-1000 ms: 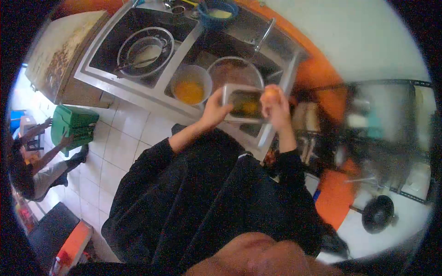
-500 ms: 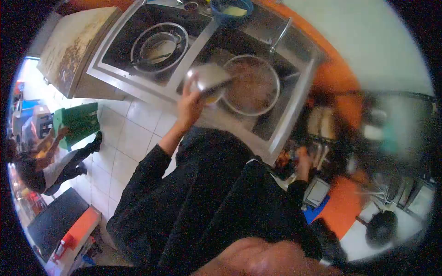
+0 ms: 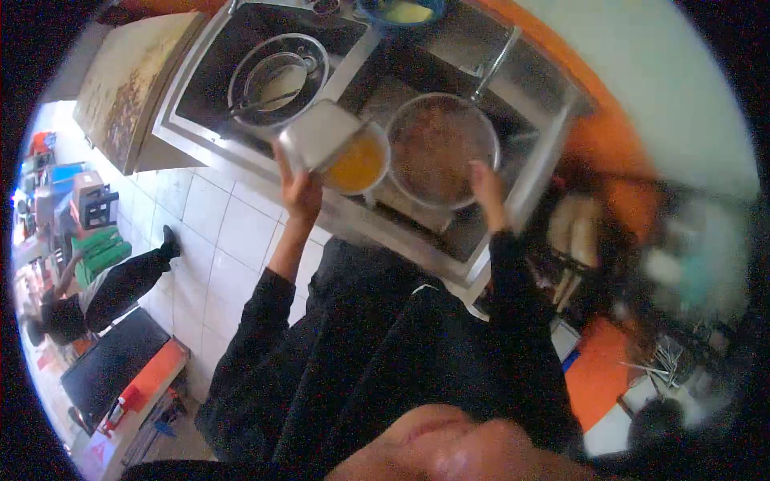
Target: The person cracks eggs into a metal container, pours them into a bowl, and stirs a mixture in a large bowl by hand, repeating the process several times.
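My left hand (image 3: 301, 194) grips a rectangular stainless steel container (image 3: 323, 135), which is tilted at the sink's front rim. Right beside and partly behind it is a round bowl with orange-yellow contents (image 3: 358, 163). A large round metal pot (image 3: 393, 172) sits in the right basin, filled with reddish-brown contents (image 3: 437, 144). At the pot's right front rim is my right hand (image 3: 486, 192), its fingers over the edge. Blur hides whether those fingers close on the rim or on anything small.
The left basin (image 3: 200, 96) holds a round pot (image 3: 233, 88) with a smaller pan and handle inside. A faucet (image 3: 499, 62) rises behind the right basin, and a blue bowl (image 3: 370, 11) stands at the back. Left, a person (image 3: 120, 293) is by green crates (image 3: 100, 255).
My right hand has come from the cluttered area at the right to the large pot's rim. The steel container has moved left and tipped, uncovering the orange-yellow bowl.
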A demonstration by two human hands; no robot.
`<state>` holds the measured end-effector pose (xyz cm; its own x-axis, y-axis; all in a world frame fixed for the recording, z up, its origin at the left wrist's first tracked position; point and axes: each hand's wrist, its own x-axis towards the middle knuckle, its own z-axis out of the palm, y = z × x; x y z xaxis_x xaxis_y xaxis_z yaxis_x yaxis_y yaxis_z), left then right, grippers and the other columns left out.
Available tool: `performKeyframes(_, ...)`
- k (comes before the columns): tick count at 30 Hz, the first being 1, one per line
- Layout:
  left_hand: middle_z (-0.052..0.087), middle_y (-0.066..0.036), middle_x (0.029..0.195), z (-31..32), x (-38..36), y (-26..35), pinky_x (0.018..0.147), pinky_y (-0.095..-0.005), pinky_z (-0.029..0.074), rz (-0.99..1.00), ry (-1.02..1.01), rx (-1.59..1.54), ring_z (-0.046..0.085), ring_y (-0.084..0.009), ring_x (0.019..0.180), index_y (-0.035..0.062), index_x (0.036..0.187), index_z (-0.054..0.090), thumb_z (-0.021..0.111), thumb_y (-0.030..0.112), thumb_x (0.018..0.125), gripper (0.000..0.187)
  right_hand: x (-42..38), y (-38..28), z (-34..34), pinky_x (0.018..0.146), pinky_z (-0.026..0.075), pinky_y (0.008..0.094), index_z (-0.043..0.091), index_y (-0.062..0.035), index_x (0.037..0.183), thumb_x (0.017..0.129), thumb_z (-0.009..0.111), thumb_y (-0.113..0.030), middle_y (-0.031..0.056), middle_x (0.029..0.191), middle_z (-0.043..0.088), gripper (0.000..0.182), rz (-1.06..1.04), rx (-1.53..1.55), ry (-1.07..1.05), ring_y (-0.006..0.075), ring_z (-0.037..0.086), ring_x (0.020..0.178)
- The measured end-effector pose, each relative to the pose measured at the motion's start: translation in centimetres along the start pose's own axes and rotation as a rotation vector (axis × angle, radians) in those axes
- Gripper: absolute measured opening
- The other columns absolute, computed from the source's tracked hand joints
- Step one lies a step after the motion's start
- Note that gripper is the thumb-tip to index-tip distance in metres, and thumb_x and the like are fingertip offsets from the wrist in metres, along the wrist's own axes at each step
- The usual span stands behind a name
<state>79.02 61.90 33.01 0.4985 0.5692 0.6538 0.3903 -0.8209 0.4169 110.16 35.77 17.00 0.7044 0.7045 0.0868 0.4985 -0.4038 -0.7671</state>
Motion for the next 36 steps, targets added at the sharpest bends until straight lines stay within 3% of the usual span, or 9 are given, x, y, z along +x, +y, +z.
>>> performKeyframes(5, 0.031, -0.021, 0.139, 0.7, -0.1, 3.3, 0.098, -0.0369, 0.036, -0.499, 0.097, -0.383, 0.041, -0.0297, 0.122, -0.0041, 0.112, 0.048, 0.054, -0.005, 0.073, 0.04, 2.3, 6.7, 8.0, 0.091, 0.04, 0.0432, 0.05, -0.0082, 0.122, 0.083, 0.049, -0.016, 0.0149, 0.13, 0.045, 0.04, -0.088, -0.773, -0.683, 0.0296, 0.047, 0.113)
performKeyframes(8, 0.033, -0.016, 0.139, 1.0, -0.8, 3.3, 0.097, -0.0342, 0.036, -0.671, 0.129, -0.58, 0.045, -0.0229, 0.116, -0.006, 0.131, 0.031, 0.062, 0.014, 0.081, 0.062, 1.3, 8.3, 11.2, 0.083, 0.043, 0.045, 0.06, -0.0057, 0.107, 0.084, 0.05, -0.022, 0.0159, 0.104, 0.06, 0.029, -0.02, -0.685, -0.066, 0.0316, 0.057, 0.096)
performKeyframes(11, 0.043, -0.013, 0.128, 0.5, -0.7, 4.2, 0.098, -0.033, 0.035, -0.808, 0.171, -0.636, 0.047, -0.0215, 0.113, -0.0065, 0.133, 0.029, 0.049, -0.006, 0.074, 0.063, 5.4, -5.2, 4.8, 0.087, 0.041, 0.0466, 0.061, -0.0055, 0.106, 0.087, 0.047, -0.03, 0.0154, 0.11, 0.058, 0.034, 0.221, -0.703, -0.651, 0.0331, 0.054, 0.1)
performKeyframes(15, 0.046, -0.013, 0.123, 0.4, -2.0, 3.5, 0.095, -0.0337, 0.039, -0.86, 0.177, -0.655, 0.049, -0.0219, 0.11, -0.0035, 0.128, 0.035, 0.055, -0.001, 0.075, 0.056, 1.5, 10.0, 11.9, 0.086, 0.042, 0.0465, 0.061, -0.0048, 0.105, 0.087, 0.048, -0.029, 0.0139, 0.106, 0.06, 0.033, 0.114, -0.839, -0.361, 0.0323, 0.057, 0.095)
performKeyframes(18, 0.051, -0.012, 0.116, 0.8, -1.4, 3.9, 0.09, -0.0342, 0.044, -0.851, 0.16, -0.686, 0.052, -0.0219, 0.103, -0.0009, 0.122, 0.039, 0.06, 0.005, 0.078, 0.05, 1.1, 13.9, 11.2, 0.081, 0.043, 0.0455, 0.059, -0.003, 0.108, 0.086, 0.048, -0.028, 0.0127, 0.101, 0.061, 0.035, -0.338, -0.711, -0.013, 0.0287, 0.059, 0.088)
performKeyframes(23, 0.055, -0.011, 0.109, 1.5, -0.1, 4.3, 0.082, -0.0321, 0.047, -0.968, -0.005, -0.919, 0.056, -0.0197, 0.096, 0.0036, 0.125, 0.038, 0.054, -0.001, 0.079, 0.05, 2.9, 5.0, 1.6, 0.044, 0.047, 0.0338, 0.059, -0.0098, 0.093, 0.079, 0.061, -0.036, 0.005, 0.072, 0.061, 0.029, 0.684, 0.623, -0.537, 0.0181, 0.058, 0.056)
performKeyframes(28, 0.054, -0.011, 0.11, 2.4, 0.3, 7.2, 0.08, -0.0307, 0.046, -1.078, -0.154, -1.056, 0.054, -0.02, 0.098, 0.0016, 0.122, 0.042, 0.051, -0.007, 0.073, 0.051, 3.0, -7.4, -7.1, 0.037, 0.037, 0.025, 0.055, -0.0117, 0.094, 0.079, 0.065, -0.03, 0.0014, 0.069, 0.055, 0.026, 0.707, 0.823, -0.413, 0.0107, 0.051, 0.05)
performKeyframes(32, 0.056, -0.01, 0.105, 2.9, 0.1, 8.6, 0.073, -0.03, 0.049, -1.065, -0.349, -1.113, 0.057, -0.0189, 0.091, 0.0024, 0.122, 0.042, 0.054, -0.006, 0.073, 0.051, 1.2, -17.6, -12.1, 0.049, 0.045, 0.0268, 0.055, -0.0079, 0.094, 0.082, 0.064, -0.026, 0.0063, 0.085, 0.058, 0.023, 0.472, 0.449, -0.171, 0.0131, 0.056, 0.066)
performKeyframes(36, 0.056, -0.009, 0.106, 2.9, -0.3, 9.3, 0.076, -0.0308, 0.048, -1.032, -0.419, -1.254, 0.056, -0.0183, 0.092, 0.0009, 0.121, 0.044, 0.055, -0.005, 0.074, 0.049, -2.1, -25.3, -12.4, 0.075, 0.047, 0.0375, 0.053, -0.0055, 0.098, 0.079, 0.065, -0.022, 0.013, 0.091, 0.059, 0.028, -0.238, -0.052, 0.377, 0.03, 0.06, 0.084)
